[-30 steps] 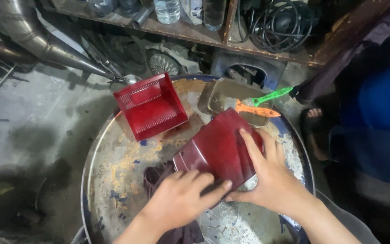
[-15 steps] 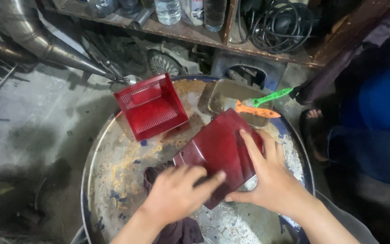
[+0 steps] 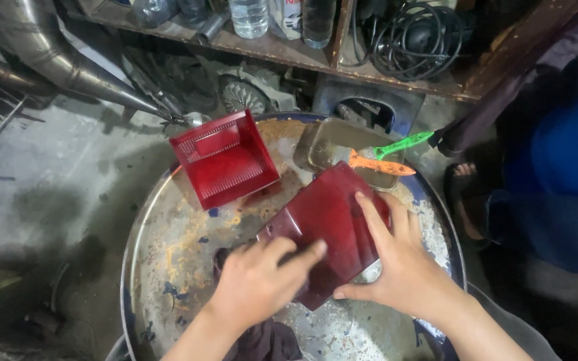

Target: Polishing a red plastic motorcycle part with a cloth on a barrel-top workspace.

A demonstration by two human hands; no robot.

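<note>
Red plastic cover (image 3: 329,220) lies flat under both hands' fingers (image 3: 376,220).

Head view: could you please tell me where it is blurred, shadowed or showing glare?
In the head view the left hand is smeared by motion blur, while the right hand on the dark red panel is sharper; the panel carries a soft sheen, the drum top is evenly lit, and the shelf recess behind sits in shadow.

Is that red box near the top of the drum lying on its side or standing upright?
Tipped: the red box lies with its open side facing the camera, showing its ribbed inner wall.
</note>
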